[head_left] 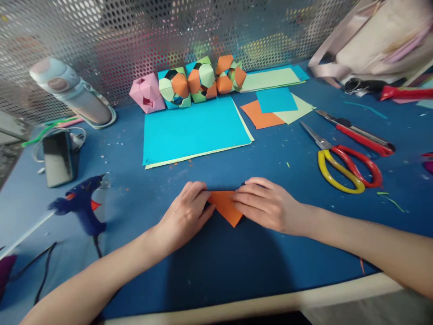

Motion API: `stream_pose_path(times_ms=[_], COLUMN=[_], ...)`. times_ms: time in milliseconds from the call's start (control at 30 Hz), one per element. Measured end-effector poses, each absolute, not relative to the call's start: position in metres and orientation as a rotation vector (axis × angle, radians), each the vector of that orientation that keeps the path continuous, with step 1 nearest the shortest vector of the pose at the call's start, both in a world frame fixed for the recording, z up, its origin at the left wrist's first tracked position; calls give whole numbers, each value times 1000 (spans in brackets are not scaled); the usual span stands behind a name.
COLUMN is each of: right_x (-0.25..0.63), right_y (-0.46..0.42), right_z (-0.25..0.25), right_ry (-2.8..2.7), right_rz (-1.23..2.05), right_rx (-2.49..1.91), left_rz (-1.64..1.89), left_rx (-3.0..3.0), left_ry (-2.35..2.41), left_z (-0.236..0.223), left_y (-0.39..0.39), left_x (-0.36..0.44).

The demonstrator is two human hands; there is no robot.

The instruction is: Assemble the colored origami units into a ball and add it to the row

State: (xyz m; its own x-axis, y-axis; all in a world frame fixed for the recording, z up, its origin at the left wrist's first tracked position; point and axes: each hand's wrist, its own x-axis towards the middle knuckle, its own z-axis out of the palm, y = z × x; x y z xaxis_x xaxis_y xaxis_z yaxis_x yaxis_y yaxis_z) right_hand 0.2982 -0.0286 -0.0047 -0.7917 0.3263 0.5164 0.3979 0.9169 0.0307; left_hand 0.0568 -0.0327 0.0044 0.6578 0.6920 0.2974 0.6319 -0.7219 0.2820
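A folded piece of orange paper lies on the blue tabletop in front of me, its lower point facing me and its upper edge straight. My left hand has its fingers closed at the paper's left corner, with the thumb along the lower side. On the right part of the paper, my right hand presses with its fingers together, covering that corner. Beyond both hands rests a stack of blue and pale green sheets. Small orange, blue and pale green squares overlap to the right of it.
Several folded paper balls line the perforated metal panel. Scissors and a red utility knife lie at right, near a bag. At left are a glue gun, a phone and a bottle.
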Motion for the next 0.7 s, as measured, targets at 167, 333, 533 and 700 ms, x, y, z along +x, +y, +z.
stream_pose_path(times_ms=[167, 333, 533, 700], right_x=[298, 300, 300, 298], right_y=[-29, -30, -31, -31], right_z=[-3, -2, -1, 1], right_ry=[-2576, -2626, -2651, -2658], right_rz=[-202, -222, -233, -240], right_rx=[-519, -515, -505, -510], left_rz=[576, 579, 627, 662], left_rx=[2739, 2778, 2752, 2756], left_ry=[1099, 1108, 1143, 1184], left_z=[6, 7, -1, 3], left_y=[-32, -28, -17, -18], left_x=[57, 57, 49, 50])
